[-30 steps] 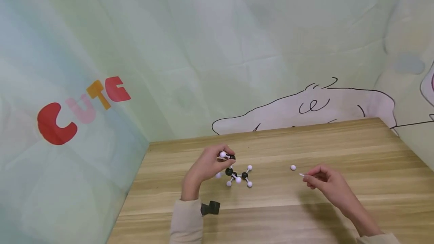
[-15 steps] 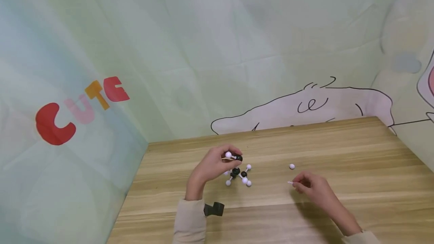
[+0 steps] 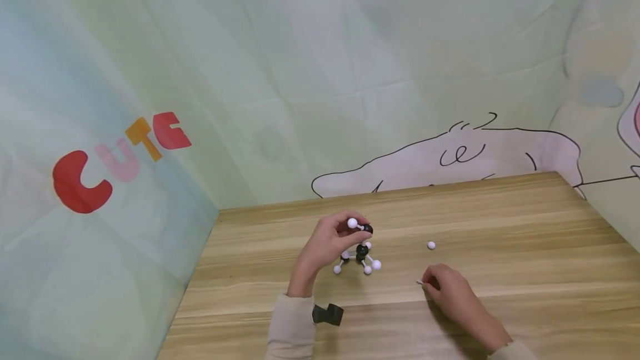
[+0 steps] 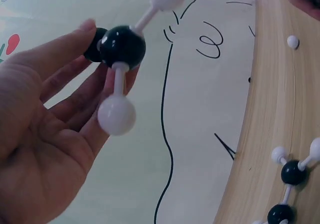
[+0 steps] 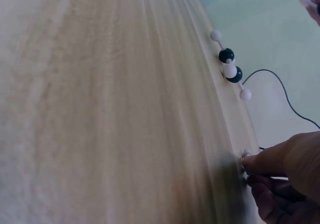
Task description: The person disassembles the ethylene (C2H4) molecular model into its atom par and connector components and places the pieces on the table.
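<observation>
In the head view my left hand (image 3: 327,243) grips a ball-and-stick molecule model by one black ball (image 3: 367,229). The held model hangs above the table, and in the left wrist view another black ball (image 4: 122,47) on it bears two white balls. Below it, a second molecule model (image 4: 293,172) of black and white balls rests on the table; the head view shows it partly covered by the hand and the held model. My right hand (image 3: 452,296), low over the table, pinches a short white connector stick (image 3: 419,281) whose tip pokes out past the fingertips.
A loose white ball (image 3: 431,245) lies on the wooden table (image 3: 525,238), beyond the right hand. A printed cloth (image 3: 300,99) hangs behind the table and along its left side. A black wrist-camera mount (image 3: 328,314) sits at the left sleeve.
My left hand has carried its model to the right, over the model on the table. The right hand, with the stick, has come left and closer to the near edge. The loose ball stays put.
</observation>
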Motion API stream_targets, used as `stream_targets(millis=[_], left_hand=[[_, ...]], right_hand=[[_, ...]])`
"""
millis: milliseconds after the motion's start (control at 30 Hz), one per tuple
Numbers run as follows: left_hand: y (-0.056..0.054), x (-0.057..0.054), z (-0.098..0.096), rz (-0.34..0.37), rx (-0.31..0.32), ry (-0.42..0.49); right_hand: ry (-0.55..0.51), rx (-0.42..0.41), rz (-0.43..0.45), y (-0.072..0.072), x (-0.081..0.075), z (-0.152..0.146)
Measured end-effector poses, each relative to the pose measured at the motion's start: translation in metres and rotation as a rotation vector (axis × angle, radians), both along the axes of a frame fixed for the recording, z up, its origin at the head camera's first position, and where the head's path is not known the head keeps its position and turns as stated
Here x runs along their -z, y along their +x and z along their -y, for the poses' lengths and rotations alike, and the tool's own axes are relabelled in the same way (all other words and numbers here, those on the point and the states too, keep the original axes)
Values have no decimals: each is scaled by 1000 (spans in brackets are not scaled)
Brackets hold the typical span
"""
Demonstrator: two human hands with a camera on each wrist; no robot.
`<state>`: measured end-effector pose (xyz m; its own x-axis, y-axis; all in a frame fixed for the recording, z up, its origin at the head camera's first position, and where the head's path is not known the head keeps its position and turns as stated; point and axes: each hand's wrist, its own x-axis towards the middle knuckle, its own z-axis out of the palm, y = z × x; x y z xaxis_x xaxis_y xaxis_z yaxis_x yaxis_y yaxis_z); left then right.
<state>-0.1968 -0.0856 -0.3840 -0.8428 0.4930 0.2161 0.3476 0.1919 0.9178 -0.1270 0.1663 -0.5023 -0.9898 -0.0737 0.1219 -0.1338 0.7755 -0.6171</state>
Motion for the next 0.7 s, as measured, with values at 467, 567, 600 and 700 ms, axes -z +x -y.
stream_targets(millis=[467,567,600,700], left_hand=[[6,-2,-11,161,71,169],[6,1,-13,157,73,142],[6,1,-14,157,73,134],[6,2,-15,156,75,121]], right_hand=[[14,20,10,-1,1,2],[3,20,13,0,2,1],[-1,19,15,1,2,1],[-13,20,29,1,2,0]])
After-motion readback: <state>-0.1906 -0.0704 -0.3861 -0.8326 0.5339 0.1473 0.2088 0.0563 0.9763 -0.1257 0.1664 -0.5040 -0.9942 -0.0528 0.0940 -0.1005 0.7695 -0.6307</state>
